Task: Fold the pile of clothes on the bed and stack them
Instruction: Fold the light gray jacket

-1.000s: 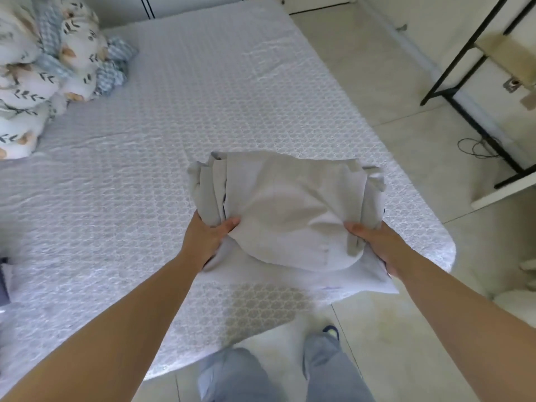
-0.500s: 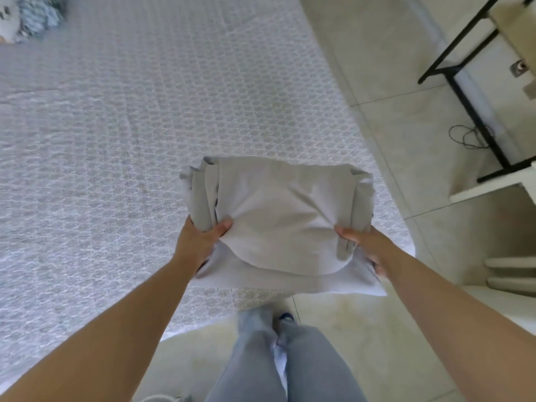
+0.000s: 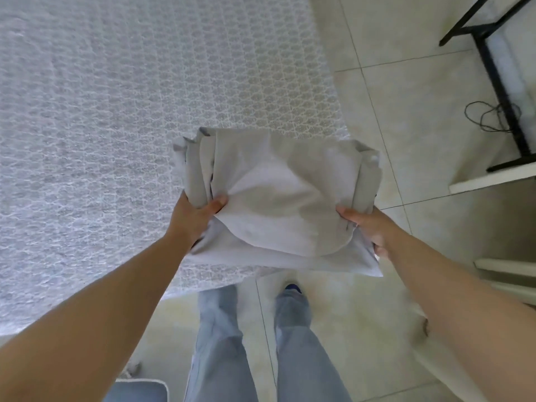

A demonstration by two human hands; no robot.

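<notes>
A bed [image 3: 116,126] fills the upper left, covered with a pale quilted spread stitched in a small repeating lattice. Glossy cream floor tiles [image 3: 406,126] with thin dark joints lie to its right and below. Light blue trouser legs [image 3: 220,343] stand on the tiles beside the bed's corner. A folded grey garment [image 3: 278,204] of soft, matte cloth is held over that corner, a roughly rectangular bundle with layered edges at both ends and a rounded flap on top; its long axis runs left to right. The left hand [image 3: 194,219] grips the left end, thumb pressed on top. The right hand [image 3: 365,224] pinches the right end, thumb on top, fingers beneath.
</notes>
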